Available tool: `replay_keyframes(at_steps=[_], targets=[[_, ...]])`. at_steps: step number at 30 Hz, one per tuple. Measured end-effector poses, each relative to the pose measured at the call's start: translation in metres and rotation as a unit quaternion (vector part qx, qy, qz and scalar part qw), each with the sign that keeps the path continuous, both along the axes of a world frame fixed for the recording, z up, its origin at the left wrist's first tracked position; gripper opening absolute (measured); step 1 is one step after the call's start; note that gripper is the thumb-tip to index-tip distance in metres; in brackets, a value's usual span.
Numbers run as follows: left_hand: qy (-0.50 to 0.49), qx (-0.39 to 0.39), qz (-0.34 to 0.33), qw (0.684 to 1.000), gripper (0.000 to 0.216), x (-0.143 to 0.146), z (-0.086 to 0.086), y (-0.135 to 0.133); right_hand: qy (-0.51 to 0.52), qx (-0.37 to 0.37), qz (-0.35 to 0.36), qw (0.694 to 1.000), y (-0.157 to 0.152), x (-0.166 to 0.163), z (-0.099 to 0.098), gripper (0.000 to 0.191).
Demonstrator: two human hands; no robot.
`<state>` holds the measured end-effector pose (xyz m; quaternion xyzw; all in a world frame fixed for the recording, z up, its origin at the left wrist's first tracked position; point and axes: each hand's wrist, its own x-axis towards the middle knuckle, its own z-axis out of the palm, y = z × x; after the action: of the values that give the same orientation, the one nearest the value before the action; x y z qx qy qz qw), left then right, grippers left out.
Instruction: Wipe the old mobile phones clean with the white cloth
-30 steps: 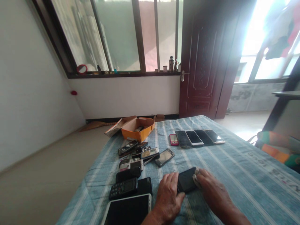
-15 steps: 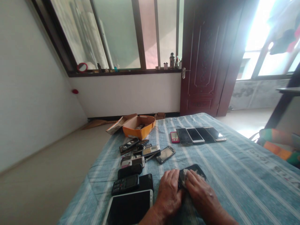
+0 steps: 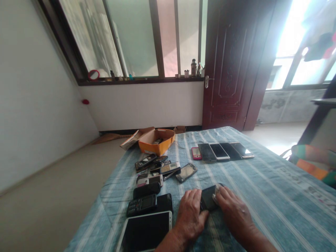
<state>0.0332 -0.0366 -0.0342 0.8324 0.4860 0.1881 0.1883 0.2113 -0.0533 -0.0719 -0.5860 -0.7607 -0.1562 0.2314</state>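
Observation:
A dark phone (image 3: 209, 198) lies on the striped cloth between my hands. My left hand (image 3: 190, 211) grips its left edge, fingers over the far side and thumb at the near corner. Bunched under the fingers of my right hand (image 3: 233, 204) is a whitish wipe (image 3: 216, 194), pressed on the phone's right part. Left of my hands lie a white tablet (image 3: 147, 231), a black keypad phone (image 3: 141, 204) and a black case-like item (image 3: 165, 203). Beyond my hands rests a phone with a pale screen (image 3: 186, 172).
An open orange box (image 3: 157, 145) stands at the far left edge of the cloth-covered surface (image 3: 262, 196). Several old phones (image 3: 170, 167) are piled before it. A pink phone (image 3: 196, 153) and a row of smartphones (image 3: 219, 152) lie at the far right. A door (image 3: 231, 70) is behind.
My right hand has slid to the right across the phone with the wipe, uncovering more of the dark screen. My left hand keeps its hold on the left edge.

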Motion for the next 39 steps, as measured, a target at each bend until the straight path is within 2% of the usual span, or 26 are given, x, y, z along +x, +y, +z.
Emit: replay_keyframes(at_steps=[16,27,31,35,39], targets=[[0.007,-0.006,0.0,1.0,0.061,0.0,0.002,-0.001,0.004,-0.025,0.005,1.0,0.0,0.001,0.005,0.028],[0.018,0.008,-0.01,1.0,0.049,0.001,0.006,0.0,-0.007,0.068,0.109,0.992,-0.007,-0.034,-0.003,0.026],[0.018,0.008,-0.009,1.0,0.054,0.001,0.002,0.0,-0.006,0.034,0.08,0.996,-0.003,-0.024,0.0,0.033],[0.012,0.001,0.0,1.0,0.057,0.001,0.002,-0.001,0.014,-0.026,0.025,0.999,0.005,-0.001,0.003,0.027],[0.007,-0.003,0.006,1.0,0.055,0.001,0.003,-0.001,0.037,-0.044,0.002,0.998,0.008,0.01,0.007,0.027]])
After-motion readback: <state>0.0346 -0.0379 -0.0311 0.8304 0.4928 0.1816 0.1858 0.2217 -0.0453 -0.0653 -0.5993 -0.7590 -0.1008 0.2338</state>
